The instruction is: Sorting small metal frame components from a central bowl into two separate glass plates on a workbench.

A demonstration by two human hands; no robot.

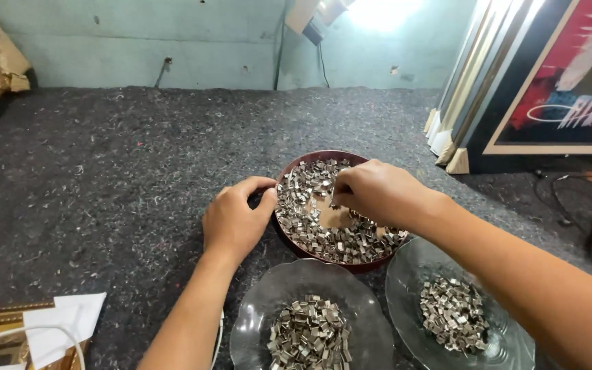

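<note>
At the red bowl's [294, 166] left rim, left hand [236, 220] grips; right hand [371, 192] pinches clips [323, 236] inside.

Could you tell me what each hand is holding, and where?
Left hand grips the round dish's rim; right hand pinches among the metal clips, hold unclear.

The felt-covered table [138, 171] is being viewed from one head-worn camera, angled steeply downward and forward, at close range.
</note>
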